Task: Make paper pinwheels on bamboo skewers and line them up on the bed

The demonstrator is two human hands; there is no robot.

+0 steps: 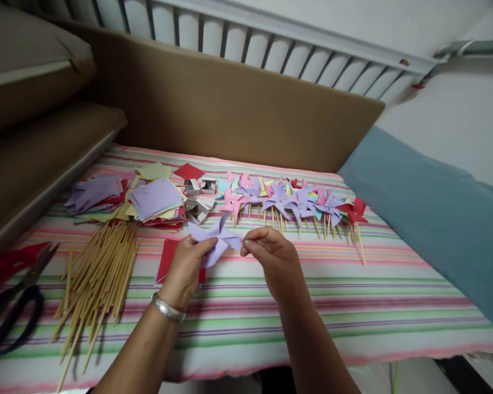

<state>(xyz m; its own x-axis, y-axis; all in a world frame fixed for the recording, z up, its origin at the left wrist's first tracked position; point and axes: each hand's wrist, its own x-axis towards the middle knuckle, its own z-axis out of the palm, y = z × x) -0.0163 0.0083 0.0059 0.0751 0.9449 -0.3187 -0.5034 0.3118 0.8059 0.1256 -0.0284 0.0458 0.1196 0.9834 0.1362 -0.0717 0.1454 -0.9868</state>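
- While my left hand (184, 268) holds a lilac paper pinwheel (224, 238), right of the stick bundle (101, 273), its grip is closed on the left-side blades, thumb uppermost.
- Right hand (276, 254), one: farther right of the bundle; thumb and forefinger close together at the pinwheel's right-hand tip. On my feed I cannot tell whether this grip is closed on anything.
- Silver bracelet (168, 308), one: on my left wrist, right of the bundle.
- Red paper square (167, 260), one: right of the bundle, partly hidden by my left hand.
- Paper stacks (156, 198), two, mixed colours, lilac-topped: just behind the bundle.
- Small boxes (199, 209), several, whitish: behind and right of the bundle.
- Stick-mounted pinwheels (280, 200), many, chiefly lilac and pink: a row well right of the bundle; one red pinwheel (356, 210) at its right end.
- Scissors (29, 277), black-handled: left of the bundle.
- Striped cloth (238, 345): beneath the bundle.
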